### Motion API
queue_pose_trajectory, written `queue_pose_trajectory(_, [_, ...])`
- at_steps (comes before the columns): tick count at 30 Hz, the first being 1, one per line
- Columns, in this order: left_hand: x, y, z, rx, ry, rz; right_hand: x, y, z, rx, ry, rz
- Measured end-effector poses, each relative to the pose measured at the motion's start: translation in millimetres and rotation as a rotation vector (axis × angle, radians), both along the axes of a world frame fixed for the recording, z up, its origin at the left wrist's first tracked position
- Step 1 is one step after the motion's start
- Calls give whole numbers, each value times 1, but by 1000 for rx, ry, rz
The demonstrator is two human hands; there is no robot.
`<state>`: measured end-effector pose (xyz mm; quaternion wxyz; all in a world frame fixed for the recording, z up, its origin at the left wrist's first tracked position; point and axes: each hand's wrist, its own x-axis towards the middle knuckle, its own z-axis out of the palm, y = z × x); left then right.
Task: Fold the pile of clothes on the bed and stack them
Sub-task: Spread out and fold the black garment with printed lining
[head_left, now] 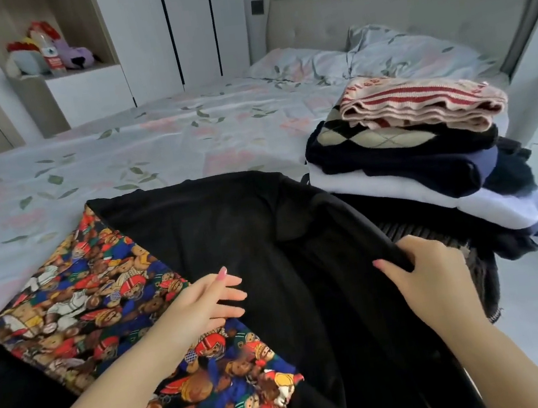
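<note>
black garment (229, 230) is lying spread on the bed (148, 141) right in front of the person, long axis running roughly away from them; bear-print panel (94, 297) is lying along its left side, can't tell if it's the lining or a separate piece.

left hand (205, 302) is resting flat at the seam between print and black cloth; fingers (226, 280) are straight and slightly spread, pinning rather than gripping, holding nothing.

right hand (433, 274) is gripping the raised right-hand fold of the black garment; thumb on top, other fingers curling under the ridge; that ridge is running diagonally from the hand up toward the collar area.

key relation: gripped edge is sitting to the right of the pinned line, so the next fold is probably going leftward across the body of the garment toward the left hand; right hand is the mover, left is the anchor.

stack of folded clothes (409, 156) is sitting just beside the garment's far right, striped knit (419, 103) on top; right hand is the nearer one for the transfer; the stack is leaning a bit untidily at the bottom, so I'd be expecting some risk of it tipping when this piece is going on.
</note>
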<state>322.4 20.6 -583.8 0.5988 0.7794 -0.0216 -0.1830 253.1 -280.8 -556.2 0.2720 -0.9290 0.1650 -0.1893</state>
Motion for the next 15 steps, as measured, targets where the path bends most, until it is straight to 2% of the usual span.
queue_pose_trajectory(4, [-3,0,6,-23,-33,-5,9,19,10,162,-155,138])
queue_pose_trajectory(6, [-7,0,8,-51,-70,-9,11,41,13,221,-173,266])
queue_pose_trajectory(8, [-10,0,12,-89,-119,23,12,68,11,231,-119,488])
queue_pose_trajectory(10, [-8,4,14,-77,-200,106,7,98,9,235,73,826])
queue_pose_trajectory(12, [-4,10,16,39,-328,204,-2,122,1,209,250,1140])
queue_pose_trajectory(13, [-1,14,15,130,-407,248,-6,130,-2,209,287,1222])
queue_pose_trajectory(15, [1,19,9,338,-534,299,-12,136,-4,276,273,1216])
